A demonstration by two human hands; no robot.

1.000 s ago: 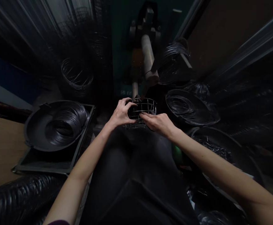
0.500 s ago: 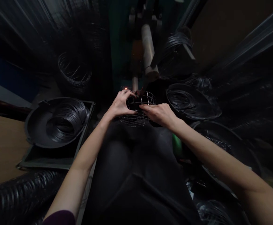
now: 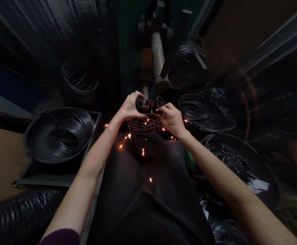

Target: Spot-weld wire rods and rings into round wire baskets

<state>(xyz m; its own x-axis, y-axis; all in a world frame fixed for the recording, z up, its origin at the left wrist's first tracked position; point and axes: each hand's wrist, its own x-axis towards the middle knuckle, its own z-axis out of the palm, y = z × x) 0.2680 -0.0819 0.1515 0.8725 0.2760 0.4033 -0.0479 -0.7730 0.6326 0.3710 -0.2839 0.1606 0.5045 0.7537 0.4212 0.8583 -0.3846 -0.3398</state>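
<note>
A small round wire basket (image 3: 145, 123) is held up at the tip of a spot-welding machine's arm (image 3: 158, 61). My left hand (image 3: 130, 107) grips the basket's left rim with curled fingers. On the basket's right rim my right hand (image 3: 172, 118) is closed too. Orange sparks (image 3: 128, 136) fall from the basket onto my dark apron (image 3: 143, 190).
A black pan with a coil of wire rings (image 3: 62, 134) sits in a tray at left. A dish of wire rings (image 3: 204, 112) lies at right, and a bowl of short wire pieces (image 3: 230, 160) below it. More wire coils (image 3: 79, 80) hang behind. A ribbed black hose (image 3: 18, 214) lies at bottom left.
Both hands lifted and tilted the basket up to the welder's tip. Sparks now fly where there were none before.
</note>
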